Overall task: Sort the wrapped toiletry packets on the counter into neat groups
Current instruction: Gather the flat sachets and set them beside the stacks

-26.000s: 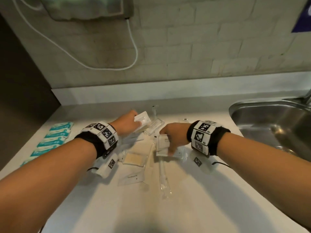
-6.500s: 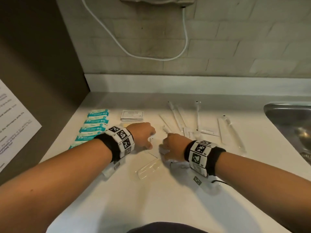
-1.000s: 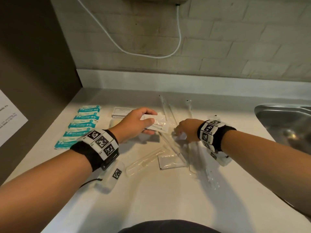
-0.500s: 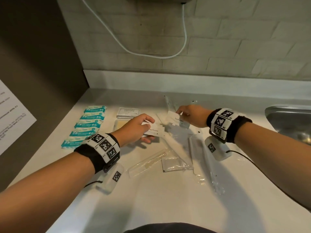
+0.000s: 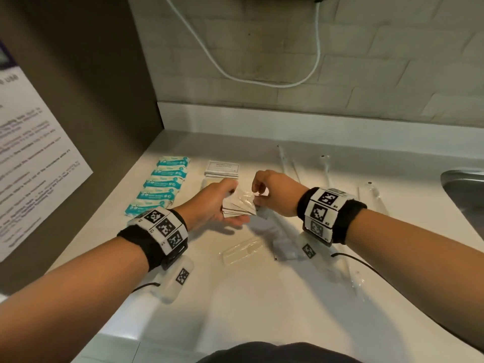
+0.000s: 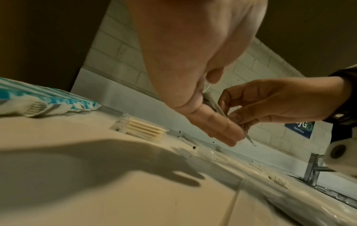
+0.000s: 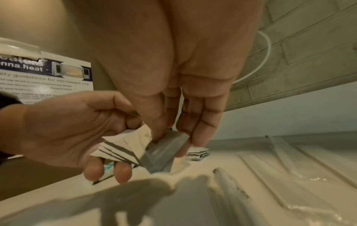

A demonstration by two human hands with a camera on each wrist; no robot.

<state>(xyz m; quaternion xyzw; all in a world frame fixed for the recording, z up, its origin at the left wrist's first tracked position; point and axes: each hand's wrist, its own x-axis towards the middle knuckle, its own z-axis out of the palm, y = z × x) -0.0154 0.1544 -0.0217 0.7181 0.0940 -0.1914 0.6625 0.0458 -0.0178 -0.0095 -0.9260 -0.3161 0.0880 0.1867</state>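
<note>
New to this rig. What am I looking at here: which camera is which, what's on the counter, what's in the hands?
No robot: a person works bare-handed, with marker bands and a small camera on each wrist. The big picture comes from a head-worn camera looking down; the other two look along each hand from the wrist.

The left hand holds a fanned stack of flat white packets above the counter. The right hand pinches one edge of that stack.

On the counter: a row of teal packets at the left, a small pile of white sachets beside it, a cotton swab pack seen best from the left wrist, and long clear-wrapped items towards the sink. A few clear wrappers lie unsorted in the middle.
</note>
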